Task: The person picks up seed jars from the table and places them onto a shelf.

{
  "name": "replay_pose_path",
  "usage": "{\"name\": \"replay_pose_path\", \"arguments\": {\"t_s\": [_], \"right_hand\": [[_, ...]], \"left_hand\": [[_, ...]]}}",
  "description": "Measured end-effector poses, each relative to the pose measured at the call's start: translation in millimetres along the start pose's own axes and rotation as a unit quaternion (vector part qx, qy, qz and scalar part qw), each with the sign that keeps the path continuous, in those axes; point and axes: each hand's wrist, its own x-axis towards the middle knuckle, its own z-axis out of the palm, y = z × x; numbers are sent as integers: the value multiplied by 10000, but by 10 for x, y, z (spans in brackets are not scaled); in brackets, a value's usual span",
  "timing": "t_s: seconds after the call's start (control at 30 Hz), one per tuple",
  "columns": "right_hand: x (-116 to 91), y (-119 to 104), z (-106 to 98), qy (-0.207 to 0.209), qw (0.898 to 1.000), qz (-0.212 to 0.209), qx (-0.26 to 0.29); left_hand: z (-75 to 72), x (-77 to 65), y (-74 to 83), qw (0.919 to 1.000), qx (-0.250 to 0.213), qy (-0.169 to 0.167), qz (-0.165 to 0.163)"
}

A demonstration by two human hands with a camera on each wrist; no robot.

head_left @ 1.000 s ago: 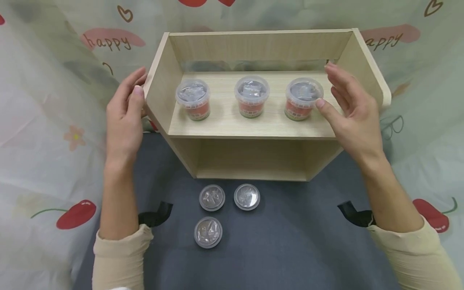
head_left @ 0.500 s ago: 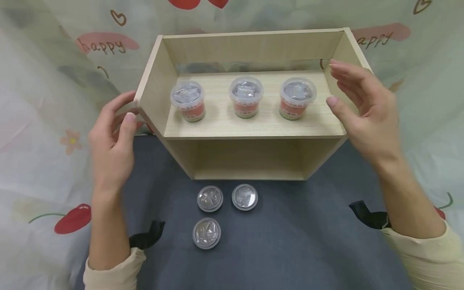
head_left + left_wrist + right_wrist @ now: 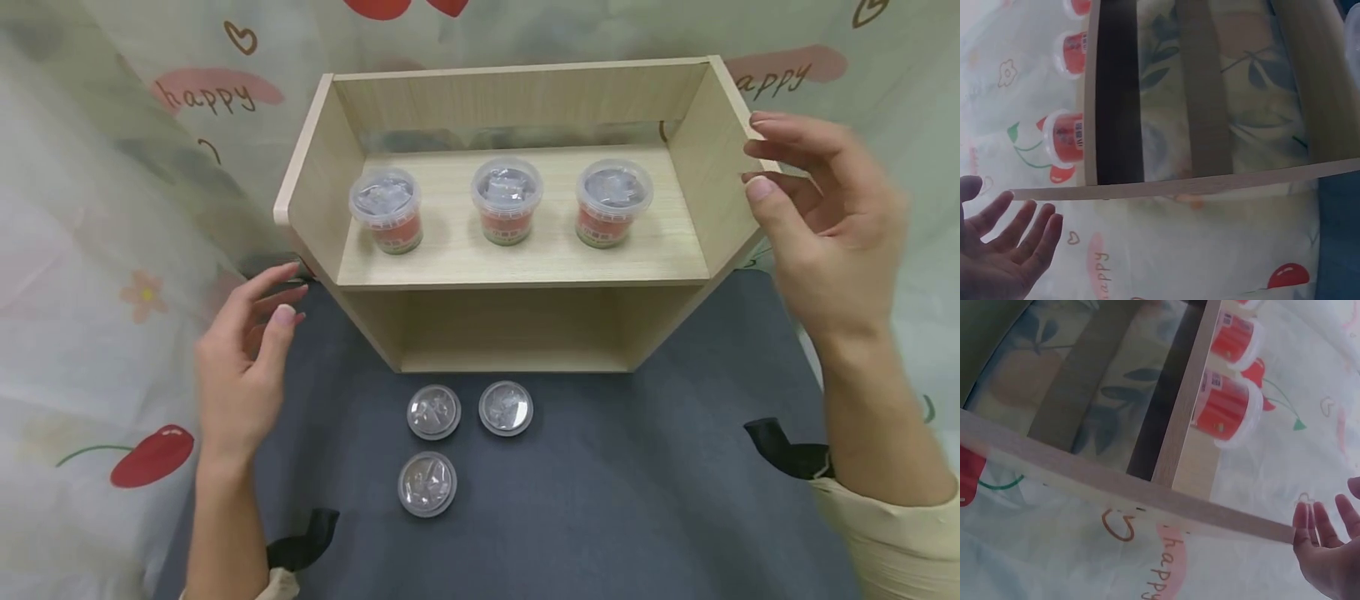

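A light wooden two-tier shelf stands on the dark table. Three lidded tubs with red labels are lined up on its upper tier: a left tub, a middle tub and a right tub. My left hand hangs apart from the shelf's left side, fingers loosely bent and holding nothing. Beside the right side panel is my right hand, its fingertips at the panel's edge; whether they touch it I cannot tell. In the right wrist view, the right hand shows nothing in its grasp.
In front of the shelf, three more clear-lidded tubs sit on the dark cloth. A printed curtain encloses the back and sides. The shelf's lower tier opens toward me.
My left hand has left the shelf's left side and come down toward me. My right hand has moved right, from beside the right tub to the right panel's edge. The tubs stay in place.
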Motion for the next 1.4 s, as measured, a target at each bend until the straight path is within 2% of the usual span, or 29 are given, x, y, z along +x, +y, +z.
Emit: {"name": "replay_pose_path", "arguments": {"t_s": [0.23,0.4,0.5,0.6,0.67,0.8,0.97,1.07,1.23,1.4], "right_hand": [[34,18,-58,364,9975,-90,-593],[53,112,-101,678,9943,-91,-817],[43,190,-141,722,9927,97,-963],[35,252,-182,698,9944,523,-589],[37,282,-209,732,9937,841,-72],[43,317,-248,643,9861,1397,631],[35,355,-265,454,9707,1794,1532],[35,370,-270,427,9696,1819,1581],[39,378,-280,230,9714,1920,1381],[48,384,-298,179,9631,2190,1554]], "left_hand": [[4,-145,-105,9977,-419,-518,-120],[-9,-266,-246,9904,-936,-984,-273],[1,-339,-316,9859,-1117,-1203,-335],[37,-398,-406,9825,-1246,-1368,-194],[70,-430,-470,9802,-1315,-1483,-50],[123,-500,-562,9730,-1528,-1727,94],[139,-584,-553,9672,-1572,-1994,114],[148,-649,-596,9635,-1509,-2210,62],[179,-787,-811,9568,-1492,-2496,-51],[215,-906,-929,9493,-1488,-2747,-361]]}}
